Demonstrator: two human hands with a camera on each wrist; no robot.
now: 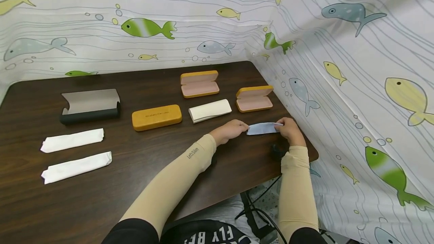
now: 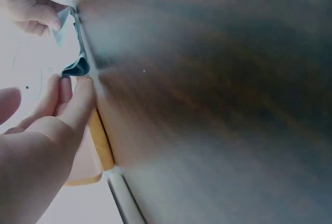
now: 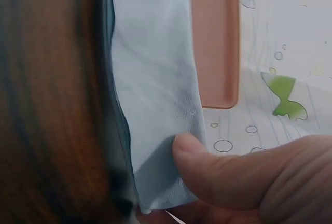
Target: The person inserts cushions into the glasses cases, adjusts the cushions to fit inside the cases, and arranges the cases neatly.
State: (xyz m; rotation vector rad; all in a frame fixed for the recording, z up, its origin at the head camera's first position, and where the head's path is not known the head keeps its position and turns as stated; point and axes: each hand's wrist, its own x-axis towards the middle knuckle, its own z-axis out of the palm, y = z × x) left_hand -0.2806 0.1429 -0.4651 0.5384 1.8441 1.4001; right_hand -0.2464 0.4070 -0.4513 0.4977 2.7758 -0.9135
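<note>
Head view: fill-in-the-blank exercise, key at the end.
1. The left hand and right hand hold a folded cloth coloured ____.
2. From the wearer's view, the closed yellow case lies to the ____ of the cream cloth.
3. The black case is not closed but ____.
4. The number of open yellow cases is ____.

Missing words: light blue; left; open; two.
</note>
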